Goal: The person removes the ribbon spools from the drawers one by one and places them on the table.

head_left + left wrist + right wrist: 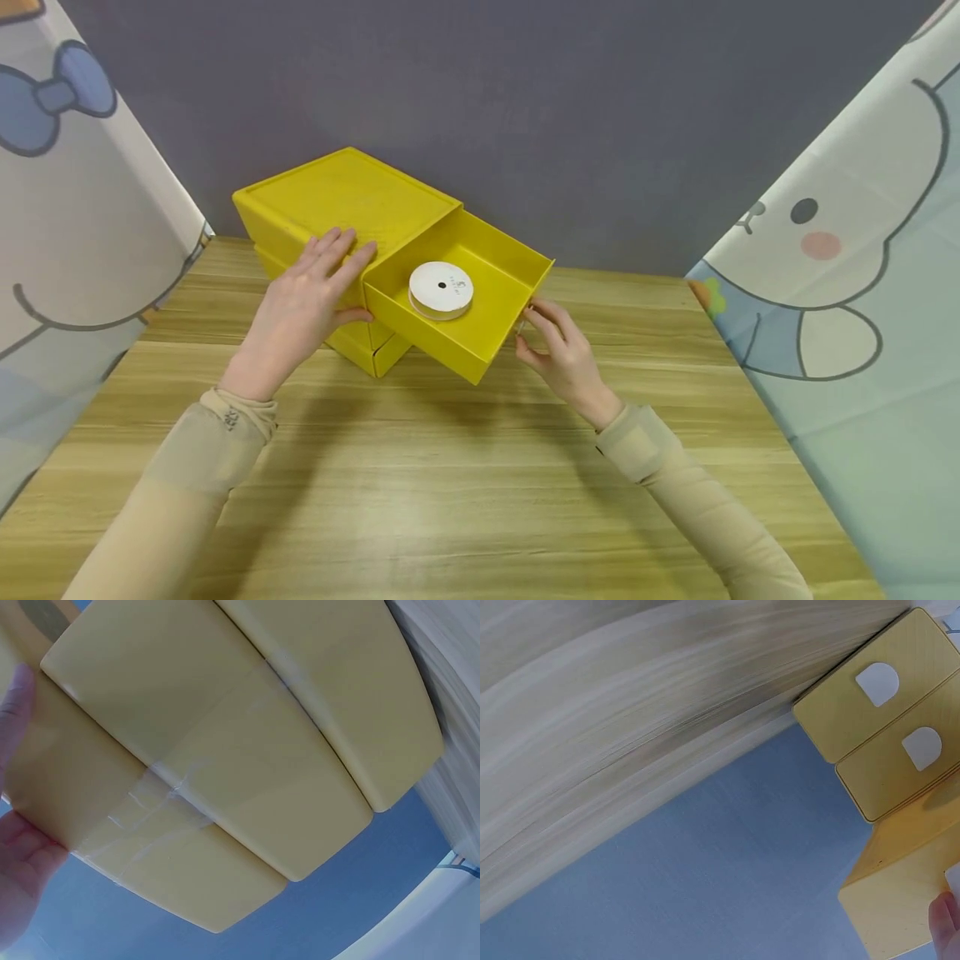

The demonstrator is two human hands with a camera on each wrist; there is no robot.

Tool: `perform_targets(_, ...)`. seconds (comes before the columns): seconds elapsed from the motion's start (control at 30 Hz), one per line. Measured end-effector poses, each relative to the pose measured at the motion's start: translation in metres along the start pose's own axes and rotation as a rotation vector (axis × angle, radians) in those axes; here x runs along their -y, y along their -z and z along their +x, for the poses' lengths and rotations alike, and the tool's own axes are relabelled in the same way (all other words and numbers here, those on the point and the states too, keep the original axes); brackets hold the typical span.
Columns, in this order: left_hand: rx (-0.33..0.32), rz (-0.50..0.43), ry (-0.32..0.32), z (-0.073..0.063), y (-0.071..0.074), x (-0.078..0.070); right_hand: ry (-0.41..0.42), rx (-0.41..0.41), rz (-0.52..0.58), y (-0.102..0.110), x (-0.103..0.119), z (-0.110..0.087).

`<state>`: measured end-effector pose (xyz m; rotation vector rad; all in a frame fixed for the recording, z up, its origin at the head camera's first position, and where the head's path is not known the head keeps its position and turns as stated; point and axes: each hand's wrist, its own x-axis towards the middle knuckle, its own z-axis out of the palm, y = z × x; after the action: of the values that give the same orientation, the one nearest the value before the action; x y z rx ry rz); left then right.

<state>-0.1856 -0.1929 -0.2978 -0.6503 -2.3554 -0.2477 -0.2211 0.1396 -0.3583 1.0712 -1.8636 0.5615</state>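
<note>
Open drawer (480, 321) points right-forward; right hand (558, 350) seemingly pinches its front, left hand (311, 300) flat on cabinet (341, 200).

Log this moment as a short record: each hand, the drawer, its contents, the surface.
left hand: rests flat on top of the yellow drawer unit
right hand: fingers pinch at the front of the top drawer
top drawer: pulled out, open
contents: one white spool, lying flat
lower drawers: closed
surface: wooden table
</note>
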Motion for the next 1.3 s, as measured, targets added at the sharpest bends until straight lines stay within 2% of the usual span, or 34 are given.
perform_targets(0.13,-0.006,-0.006,0.001,0.001,0.001,0.000,-0.007,0.036,0.003,0.006,0.000,0.003)
perform_targets(0.27,-0.006,-0.013,0.004,0.001,0.002,-0.001,-0.054,0.124,0.076,0.020,-0.001,0.016)
perform_targets(0.4,-0.007,-0.016,0.014,0.000,0.003,0.000,-0.087,0.240,0.111,0.037,-0.003,0.044)
perform_targets(0.6,-0.004,-0.027,0.023,-0.002,0.003,0.000,-0.036,0.369,0.046,0.046,-0.002,0.088)
perform_targets(0.7,-0.001,-0.032,0.020,-0.002,0.002,0.000,-0.030,0.478,0.024,0.042,0.000,0.107)
perform_targets(0.87,-0.001,-0.035,0.016,-0.001,0.001,0.000,-0.054,0.710,0.011,0.025,0.001,0.133)
perform_targets(1.17,-0.001,-0.054,0.023,0.000,0.000,0.000,-0.095,1.073,0.045,-0.001,0.001,0.166)
perform_targets(1.3,-0.006,-0.060,0.024,0.000,-0.001,0.000,-0.156,1.234,0.072,-0.009,0.003,0.176)
